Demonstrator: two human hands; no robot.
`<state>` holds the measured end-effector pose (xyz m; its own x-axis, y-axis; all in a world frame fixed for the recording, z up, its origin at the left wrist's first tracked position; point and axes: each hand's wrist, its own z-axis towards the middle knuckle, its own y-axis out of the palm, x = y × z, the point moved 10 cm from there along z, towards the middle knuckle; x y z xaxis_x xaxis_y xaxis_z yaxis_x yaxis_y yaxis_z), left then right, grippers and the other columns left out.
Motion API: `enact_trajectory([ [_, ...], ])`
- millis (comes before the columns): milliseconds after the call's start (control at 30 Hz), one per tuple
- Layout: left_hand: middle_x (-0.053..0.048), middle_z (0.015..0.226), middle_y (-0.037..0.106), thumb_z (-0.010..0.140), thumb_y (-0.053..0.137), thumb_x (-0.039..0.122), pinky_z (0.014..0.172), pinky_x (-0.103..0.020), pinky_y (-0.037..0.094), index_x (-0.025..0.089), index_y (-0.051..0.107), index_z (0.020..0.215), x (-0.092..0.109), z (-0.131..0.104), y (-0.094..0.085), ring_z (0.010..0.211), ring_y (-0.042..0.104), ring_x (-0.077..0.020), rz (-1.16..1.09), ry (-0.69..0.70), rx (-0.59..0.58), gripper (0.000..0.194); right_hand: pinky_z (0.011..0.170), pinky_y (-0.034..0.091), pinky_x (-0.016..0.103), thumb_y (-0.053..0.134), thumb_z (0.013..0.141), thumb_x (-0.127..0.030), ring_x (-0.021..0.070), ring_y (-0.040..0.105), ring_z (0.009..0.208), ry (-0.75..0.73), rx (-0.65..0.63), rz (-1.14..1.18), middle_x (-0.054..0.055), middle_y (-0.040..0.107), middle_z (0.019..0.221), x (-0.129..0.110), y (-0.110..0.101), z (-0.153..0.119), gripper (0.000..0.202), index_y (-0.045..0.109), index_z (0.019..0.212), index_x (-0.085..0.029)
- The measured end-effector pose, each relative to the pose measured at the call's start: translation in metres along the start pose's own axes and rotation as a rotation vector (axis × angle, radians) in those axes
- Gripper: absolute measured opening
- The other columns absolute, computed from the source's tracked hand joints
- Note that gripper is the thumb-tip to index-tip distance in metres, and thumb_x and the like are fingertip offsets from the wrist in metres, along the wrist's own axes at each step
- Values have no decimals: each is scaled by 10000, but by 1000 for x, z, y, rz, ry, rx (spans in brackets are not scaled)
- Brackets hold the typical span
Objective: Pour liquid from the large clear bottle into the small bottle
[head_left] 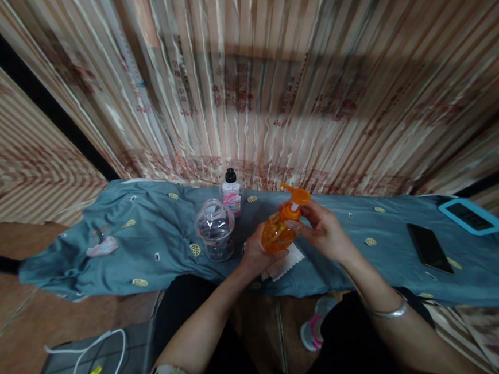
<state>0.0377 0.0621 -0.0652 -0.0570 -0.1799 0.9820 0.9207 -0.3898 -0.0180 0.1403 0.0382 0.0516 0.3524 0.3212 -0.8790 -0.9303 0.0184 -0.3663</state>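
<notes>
An orange pump bottle (278,233) is tilted in front of me, held above the cloth. My left hand (255,254) wraps round its lower body. At the neck, just under the orange pump head (298,196), the fingers of my right hand (322,227) are closed on the collar. A clear, empty-looking plastic bottle (216,233) without a cap stands to the left of my left hand. Behind it is a small bottle (231,194) with a black cap and a pink label. Partly hidden under my left hand lies a white scalloped-edged cloth or paper (288,263).
A teal patterned cloth (162,228) covers the low table. A black phone (429,248) and a blue-framed device (471,216) lie at the right. Crumpled clear plastic (102,246) is at the left. A striped curtain (241,84) hangs behind. A white cable (124,346) lies lower left.
</notes>
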Motion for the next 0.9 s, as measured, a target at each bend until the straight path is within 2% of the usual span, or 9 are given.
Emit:
enact_trajectory([
  [267,-62,1084,653,581,804,279,863,-341,511,183,494,1150,3,0,0,965,633,-210,-40,-9,-17,654,895,480,375,688,722,-424,209,624,961,44,275,-151,37,653,1004,3,-5,-5,421,529,1074,-256],
  [400,-55,1068,661,567,805,245,867,-331,507,179,497,1127,7,-1,-2,944,639,-201,-22,-29,2,642,871,483,392,662,736,-454,227,630,938,78,342,-214,55,657,990,1,-5,-9,429,531,1085,-241],
  [500,-49,1073,660,574,800,255,860,-320,507,181,501,1126,9,-1,-2,953,636,-199,-14,-10,-6,633,884,483,397,701,696,-464,234,622,971,68,287,-220,63,644,1065,-2,-4,-9,507,521,1113,-241],
  [600,-45,1066,659,576,803,279,849,-318,507,186,504,1124,9,0,-2,948,635,-199,-6,12,-4,632,989,435,387,702,711,-439,225,535,1157,-3,115,-110,70,554,1262,-9,1,-6,637,429,1258,-261],
  [667,-48,1072,656,573,804,286,850,-318,507,184,500,1125,8,0,-2,947,635,-198,-13,14,-3,638,1033,399,370,633,781,-430,207,478,1232,-26,-20,-48,62,516,1320,-12,5,-4,579,417,1293,-269],
  [733,-48,1079,655,573,802,281,850,-319,510,185,492,1130,7,0,-1,949,635,-197,-33,4,-11,644,1012,415,361,571,824,-444,205,509,1199,-15,-104,-53,61,558,1277,-11,7,-1,478,480,1256,-260],
  [800,-46,1080,654,571,802,269,851,-324,511,188,490,1126,7,0,-1,953,632,-197,-34,-7,-13,642,964,447,367,568,821,-462,218,565,1119,-4,-106,-93,63,612,1197,-9,6,3,425,548,1185,-245],
  [900,-48,1074,654,576,800,271,854,-339,512,189,496,1118,5,0,-2,948,630,-199,-12,-19,-4,627,921,459,386,635,768,-464,237,609,1016,15,25,-169,60,654,1097,-6,0,5,393,599,1085,-235],
])
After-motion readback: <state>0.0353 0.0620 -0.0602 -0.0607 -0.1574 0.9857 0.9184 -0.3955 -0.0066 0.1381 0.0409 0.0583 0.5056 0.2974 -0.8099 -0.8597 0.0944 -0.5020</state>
